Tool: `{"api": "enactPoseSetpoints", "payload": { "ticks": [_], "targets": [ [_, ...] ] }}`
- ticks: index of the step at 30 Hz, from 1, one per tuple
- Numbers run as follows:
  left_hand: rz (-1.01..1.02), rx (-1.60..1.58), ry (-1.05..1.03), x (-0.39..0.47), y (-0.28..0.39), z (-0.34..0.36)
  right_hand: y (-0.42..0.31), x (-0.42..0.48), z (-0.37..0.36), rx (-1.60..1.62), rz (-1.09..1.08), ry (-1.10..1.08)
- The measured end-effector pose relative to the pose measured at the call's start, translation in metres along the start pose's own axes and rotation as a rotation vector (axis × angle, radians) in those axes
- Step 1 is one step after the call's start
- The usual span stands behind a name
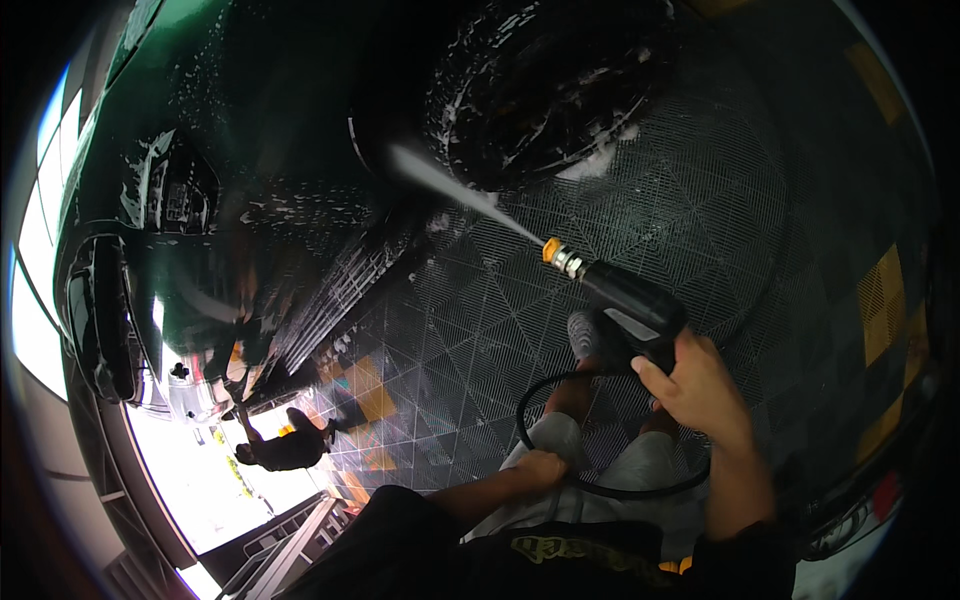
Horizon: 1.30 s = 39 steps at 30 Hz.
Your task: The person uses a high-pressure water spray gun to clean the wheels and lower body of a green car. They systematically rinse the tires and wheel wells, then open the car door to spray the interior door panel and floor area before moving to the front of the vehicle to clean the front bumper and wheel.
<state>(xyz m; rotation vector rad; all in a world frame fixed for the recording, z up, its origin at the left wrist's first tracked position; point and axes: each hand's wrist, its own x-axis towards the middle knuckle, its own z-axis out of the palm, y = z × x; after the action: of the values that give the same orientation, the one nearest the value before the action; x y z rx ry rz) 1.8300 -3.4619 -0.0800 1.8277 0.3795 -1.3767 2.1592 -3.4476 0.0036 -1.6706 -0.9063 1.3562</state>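
Observation:
My right hand [697, 382] is closed around the grip of a black pressure washer gun [634, 300] with a yellow nozzle tip. A white jet of water [465, 196] leaves the nozzle and reaches the dark wheel arch beside a soapy car wheel [540, 97]. My left hand [541, 471] is closed on the black hose [637, 493], which loops in front of my legs. Foam streaks lie on the tyre and on the dark green car body [277, 142]. Foam also marks the ribbed side step [345, 281] low on the car.
Another person [289, 450] bends beside the far end of the car, near a bright opening. Dark grid floor tiles [480, 315] with yellow ones among them lie underfoot. A metal ladder-like frame [289, 547] stands at the lower left. Part of another wheel [836, 532] shows at the lower right.

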Motion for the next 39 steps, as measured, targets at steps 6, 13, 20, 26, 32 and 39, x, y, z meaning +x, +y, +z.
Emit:
{"api": "enactPoseSetpoints", "payload": {
  "ticks": [6, 13, 20, 26, 32, 39],
  "targets": [
    [-0.105, 0.112, -0.008, 0.043, 0.007, 0.054, 0.05, 0.001, -0.006, -0.077, -0.011, -0.077],
    [-0.108, 0.114, 0.242, 0.05, -0.05, 0.07, 0.047, 0.018, -0.027, 0.062, -0.323, 0.14],
    [-0.196, 0.087, -0.025, 0.059, -0.065, 0.08, 0.052, 0.036, 0.001, 0.096, -0.186, -0.011],
    [-0.15, 0.155, 0.069, 0.04, -0.149, 0.11, 0.044, 0.05, 0.006, 0.033, -0.405, 0.209],
    [-0.047, 0.015, 0.267, 0.038, -0.194, 0.133, 0.039, 0.059, 0.015, 0.274, -0.416, 0.195],
    [0.008, -0.177, 0.198, 0.027, -0.168, 0.084, 0.009, 0.062, -0.002, 0.391, -0.508, 0.469]
  ]
}}
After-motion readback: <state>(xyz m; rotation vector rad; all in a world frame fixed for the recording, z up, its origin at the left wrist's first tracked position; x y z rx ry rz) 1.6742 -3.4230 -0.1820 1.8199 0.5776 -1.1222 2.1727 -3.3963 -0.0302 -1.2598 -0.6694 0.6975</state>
